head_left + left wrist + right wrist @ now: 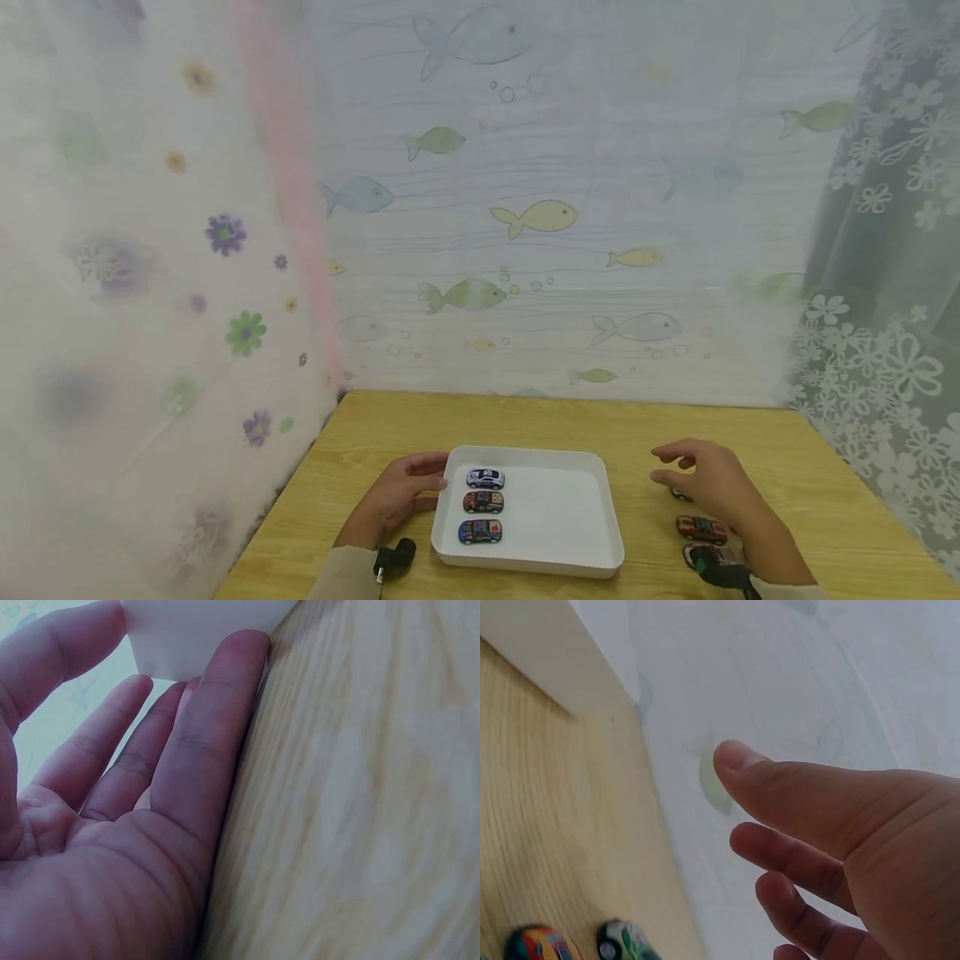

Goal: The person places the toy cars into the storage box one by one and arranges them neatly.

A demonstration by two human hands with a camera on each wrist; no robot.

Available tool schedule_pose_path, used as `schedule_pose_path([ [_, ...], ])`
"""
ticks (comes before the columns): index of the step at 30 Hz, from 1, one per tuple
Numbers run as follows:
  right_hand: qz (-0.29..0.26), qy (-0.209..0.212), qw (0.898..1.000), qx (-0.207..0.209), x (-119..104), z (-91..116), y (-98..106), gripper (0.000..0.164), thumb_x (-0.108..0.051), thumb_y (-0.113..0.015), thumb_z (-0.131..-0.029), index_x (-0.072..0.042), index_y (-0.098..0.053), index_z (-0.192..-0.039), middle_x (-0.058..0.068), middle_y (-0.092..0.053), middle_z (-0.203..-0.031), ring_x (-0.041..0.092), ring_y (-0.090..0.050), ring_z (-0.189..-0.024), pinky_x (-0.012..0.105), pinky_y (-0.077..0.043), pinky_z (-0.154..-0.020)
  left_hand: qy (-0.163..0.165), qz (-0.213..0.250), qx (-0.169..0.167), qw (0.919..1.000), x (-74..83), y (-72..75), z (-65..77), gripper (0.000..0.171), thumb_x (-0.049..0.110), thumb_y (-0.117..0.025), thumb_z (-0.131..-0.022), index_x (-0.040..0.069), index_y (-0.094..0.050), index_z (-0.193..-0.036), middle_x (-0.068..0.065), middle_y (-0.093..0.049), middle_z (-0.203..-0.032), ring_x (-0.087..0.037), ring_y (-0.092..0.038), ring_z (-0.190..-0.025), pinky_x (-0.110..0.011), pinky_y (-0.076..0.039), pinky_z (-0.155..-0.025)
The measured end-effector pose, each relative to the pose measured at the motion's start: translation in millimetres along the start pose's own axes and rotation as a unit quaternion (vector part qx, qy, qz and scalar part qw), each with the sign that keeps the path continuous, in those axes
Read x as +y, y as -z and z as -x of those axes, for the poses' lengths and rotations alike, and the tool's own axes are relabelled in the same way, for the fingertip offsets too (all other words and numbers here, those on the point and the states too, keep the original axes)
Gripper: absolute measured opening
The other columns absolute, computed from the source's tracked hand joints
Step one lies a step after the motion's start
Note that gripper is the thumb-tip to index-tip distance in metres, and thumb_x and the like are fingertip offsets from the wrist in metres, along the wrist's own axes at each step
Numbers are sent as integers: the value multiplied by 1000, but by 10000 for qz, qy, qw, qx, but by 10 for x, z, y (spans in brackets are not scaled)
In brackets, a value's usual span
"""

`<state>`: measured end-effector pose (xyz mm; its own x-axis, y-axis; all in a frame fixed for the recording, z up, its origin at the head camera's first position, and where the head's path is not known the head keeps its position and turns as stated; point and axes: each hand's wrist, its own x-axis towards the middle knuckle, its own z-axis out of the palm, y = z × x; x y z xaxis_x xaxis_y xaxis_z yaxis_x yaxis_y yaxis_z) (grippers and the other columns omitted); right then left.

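A shallow white tray (547, 521) lies on the table, with three toy cars in a column along its left side: a white-and-blue one (485, 478), a red-and-black one (483, 502) and a blue-and-black one (481, 532). My left hand (405, 492) touches the tray's left wall, its fingers extended; in the left wrist view the fingertips meet the white wall (202, 634). Off to the right of the tray, my right hand (712, 479) is above the table, fingers loosely bent, nothing between them. Beneath it a toy car (679, 494) is mostly hidden.
An orange-red toy car (701, 529) sits right of the tray, near the right forearm. Another toy car (693, 554) nearer the front is partly covered by the wrist camera (722, 571). Patterned curtains (540, 167) hang behind the wooden table (585, 421) and at both sides.
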<state>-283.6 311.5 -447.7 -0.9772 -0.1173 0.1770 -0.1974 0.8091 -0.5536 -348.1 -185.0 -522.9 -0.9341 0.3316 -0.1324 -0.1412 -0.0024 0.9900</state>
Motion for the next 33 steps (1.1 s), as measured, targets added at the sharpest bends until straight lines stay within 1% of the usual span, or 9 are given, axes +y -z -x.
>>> schedule_pose_path([
  [5,97,-19,9999,44,206,4,62,44,-39,-81,-88,-13,-76,-123,14,-73,-123,33,-67,-103,46,-60,-75,-6,32,-6,10000,0,9,11,59,8,-74,-95,2,-53,-149,-23,-53,-152,-27,-65,-122,-48,-61,-96],
  [10,61,-183,9997,-165,393,28,91,46,-39,-81,-89,-9,-75,-124,18,-72,-124,39,-67,-105,49,-60,-76,17,42,-12,10000,-7,11,19,58,8,-74,-95,2,-52,-149,-22,-53,-151,-28,-65,-123,-47,-61,-96],
  [16,175,-320,9985,-420,544,30,116,52,-41,-81,-88,-7,-74,-127,26,-66,-132,47,-64,-110,51,-60,-77,-19,13,-32,10000,4,4,18,59,8,-74,-95,1,-52,-149,-22,-54,-151,-27,-66,-121,-47,-61,-95],
  [19,207,-424,9976,-516,596,17,112,53,-42,-81,-87,-8,-74,-126,25,-66,-132,47,-64,-110,52,-59,-78,-34,16,-37,10000,4,5,15,60,7,-74,-95,1,-52,-149,-23,-54,-151,-26,-66,-121,-47,-61,-95],
  [22,216,-505,9968,-581,638,8,89,52,-41,-83,-86,-8,-75,-125,23,-68,-130,43,-66,-107,52,-59,-78,-23,12,-33,10000,0,9,13,60,7,-74,-95,1,-52,-149,-22,-54,-151,-26,-66,-120,-47,-61,-95],
  [28,265,-535,9960,-667,684,3,42,45,-34,-86,-82,-10,-78,-120,20,-72,-125,38,-69,-103,54,-59,-81,-28,-47,-12,10000,1,8,16,59,8,-74,-95,2,-52,-149,-22,-54,-150,-26,-66,-120,-46,-61,-95],
  [33,322,-547,9957,-681,686,-3,29,43,-31,-87,-81,-11,-78,-118,21,-71,-125,39,-69,-103,55,-58,-81,-38,-28,-24,10000,7,-7,33,60,8,-74,-95,1,-51,-150,-22,-54,-151,-27,-66,-121,-47,-61,-95],
])
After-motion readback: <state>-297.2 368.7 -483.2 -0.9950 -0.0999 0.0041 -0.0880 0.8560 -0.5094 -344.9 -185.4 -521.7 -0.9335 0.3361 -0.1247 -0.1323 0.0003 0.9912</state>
